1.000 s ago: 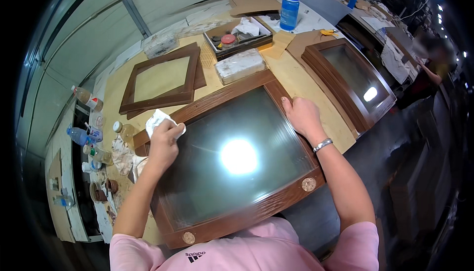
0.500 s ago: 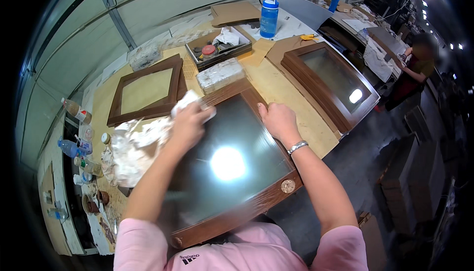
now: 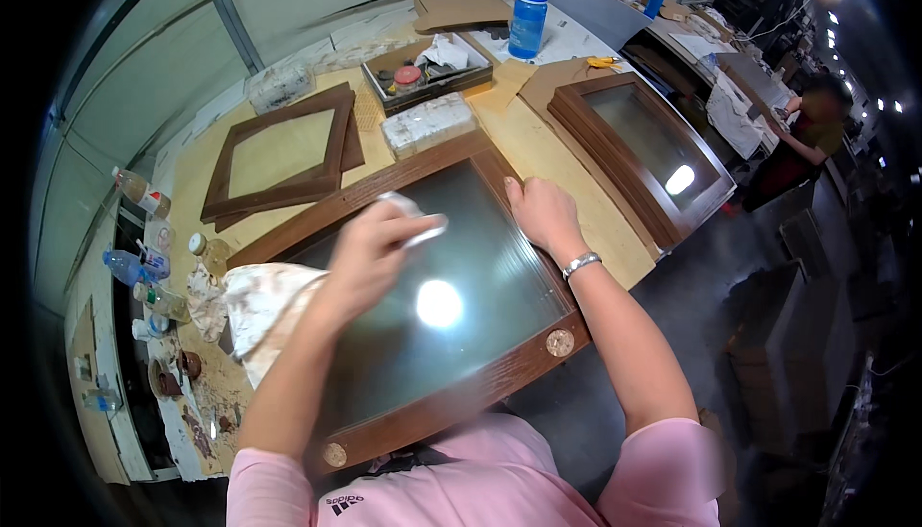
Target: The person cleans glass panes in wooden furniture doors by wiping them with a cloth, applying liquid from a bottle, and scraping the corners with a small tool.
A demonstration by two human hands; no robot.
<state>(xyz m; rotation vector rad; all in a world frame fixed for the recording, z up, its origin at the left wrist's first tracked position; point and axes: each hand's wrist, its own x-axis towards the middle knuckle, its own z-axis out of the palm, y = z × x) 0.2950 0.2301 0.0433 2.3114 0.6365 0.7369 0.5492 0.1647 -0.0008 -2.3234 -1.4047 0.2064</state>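
A brown wooden-framed glass door (image 3: 519, 352) lies tilted in front of me, partly over the table. My left hand (image 3: 370, 248) is closed on a folded white cloth (image 3: 423, 231) above the upper part of the glass. The cloth is slightly blurred. Closed on the frame's right edge is my right hand (image 3: 545, 217), thumb on top; its other fingertips are hidden. A larger stained white rag (image 3: 269, 308) lies beside my left forearm at the frame's left side. Bright light reflects in the glass.
Other wooden frames lie at the left (image 3: 216, 191) and stacked at the right (image 3: 567, 123). Beyond are a white-wrapped block (image 3: 429, 123), a box of supplies (image 3: 384, 109) and a blue bottle (image 3: 527, 23). Several bottles line the left edge. A person (image 3: 812, 133) works far right.
My left hand has moved right with the cloth, from the frame's far rail onto the glass. The large rag now lies lower, uncovering the left part of that rail. My right hand keeps its place.
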